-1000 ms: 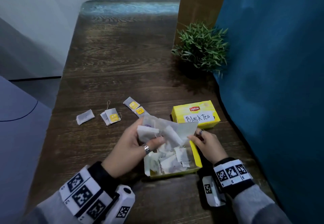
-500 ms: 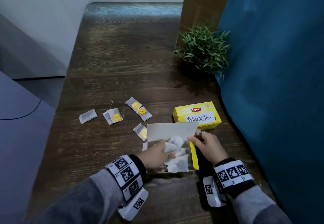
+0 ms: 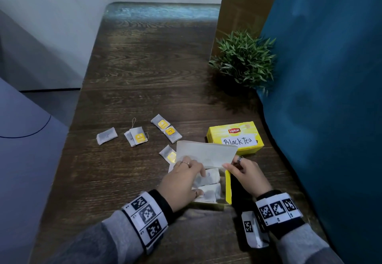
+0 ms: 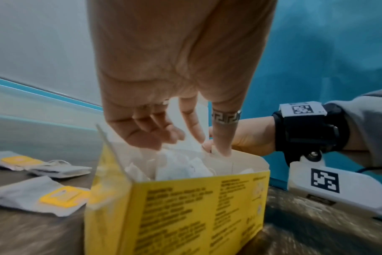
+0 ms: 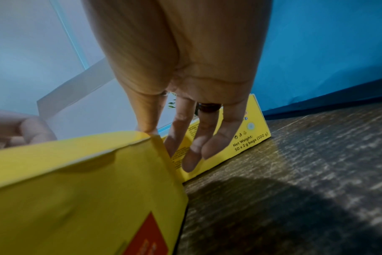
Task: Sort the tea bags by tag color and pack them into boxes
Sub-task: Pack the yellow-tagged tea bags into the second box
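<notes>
Two yellow boxes sit near the right edge of the wooden table (image 3: 144, 67). The open box (image 3: 228, 187) lies closest to the person, its pale lid (image 3: 206, 153) standing up at the far side, with white tea bags (image 3: 210, 178) piled loosely inside. The left hand (image 3: 182, 183) reaches into this box from the left, fingers curled down among the bags; whether it actually grips one I cannot tell, since the wrist view shows the fingertips (image 4: 221, 146) only dipping toward the heap. The right hand (image 3: 248, 172) is at the box's far right corner, thumb and forefinger pinching the lid's edge, the other fingers (image 5: 209, 148) hanging loose and straight beside the box wall. The closed box (image 3: 234, 137), labelled "Black Tea" by hand, lies just beyond the open one, apart from both hands.

Several more bags lie flat on the table to the left of the boxes. One with a yellow tag (image 3: 168, 154) sits just beside the lid, near the left hand's knuckles. A pair with yellow tags (image 3: 166, 128) lies farther back, another yellow-tagged bag (image 3: 136, 136) to their left, and one plain-looking bag (image 3: 106, 136) farthest left, all well apart from the hands. A small green plant (image 3: 244, 61) stands at the back right against the blue wall (image 3: 330, 77).
</notes>
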The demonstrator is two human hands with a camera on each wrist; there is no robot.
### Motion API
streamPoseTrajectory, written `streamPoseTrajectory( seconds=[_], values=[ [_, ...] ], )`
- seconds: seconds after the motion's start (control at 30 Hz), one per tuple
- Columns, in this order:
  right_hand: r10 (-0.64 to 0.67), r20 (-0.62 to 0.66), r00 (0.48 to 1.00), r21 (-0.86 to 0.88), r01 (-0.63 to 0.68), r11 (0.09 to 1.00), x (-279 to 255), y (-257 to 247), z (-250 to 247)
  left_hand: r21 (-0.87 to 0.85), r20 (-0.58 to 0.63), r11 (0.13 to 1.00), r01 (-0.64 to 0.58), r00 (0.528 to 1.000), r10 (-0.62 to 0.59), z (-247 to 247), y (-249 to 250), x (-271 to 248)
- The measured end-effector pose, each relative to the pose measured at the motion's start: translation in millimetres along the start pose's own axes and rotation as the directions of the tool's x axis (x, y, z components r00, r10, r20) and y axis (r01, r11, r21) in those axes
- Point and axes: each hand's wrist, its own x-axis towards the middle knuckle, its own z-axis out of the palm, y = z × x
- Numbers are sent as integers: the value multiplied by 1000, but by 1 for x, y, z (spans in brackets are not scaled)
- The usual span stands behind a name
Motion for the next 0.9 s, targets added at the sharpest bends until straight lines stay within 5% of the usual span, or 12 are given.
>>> streamPoseTrajectory(
  seconds=[0.2, 0.3, 0.4, 0.47, 0.53, 0.6, 0.67, 0.73, 0.8, 0.9],
  values=[
    [15, 6, 1000, 15, -15, 1000, 2, 0, 1, 75, 379, 994, -84, 924, 49, 9, 1, -4],
    [18, 7, 1000, 4, -18, 1000, 3, -1, 2, 72, 426, 993, -96, 903, 56, 2, 2, -5],
    [7, 10, 1000, -12, -7, 1000, 2, -3, 1, -313, 176, 938, -148, 962, 211, -17, -7, -3],
    [7, 20, 1000, -19, -7, 1000, 1, -2, -1, -615, -185, 772, -162, 981, 58, -36, -19, 3],
    [19, 22, 1000, -26, -19, 999, 0, 0, -4, -709, -439, 684, -172, 866, -238, -50, -38, 17],
    [26, 18, 999, -31, -26, 999, -1, 2, -6, -688, -490, 723, -55, 770, -408, -54, -63, 38],
    [28, 15, 999, -30, -27, 999, -1, 3, -8, -620, -339, 767, 167, 824, -453, -48, -83, 59],
    [27, 19, 999, -29, -27, 999, -1, 2, -9, -375, -128, 868, 325, 909, -395, -34, -96, 73],
    [28, 24, 999, -25, -27, 999, 0, 1, -9, -112, -11, 933, 343, 938, -346, -25, -98, 79],
    [26, 23, 999, -10, -26, 1000, 1, 4, -8, 43, 56, 947, 318, 946, -320, -30, -93, 81]
  ],
)
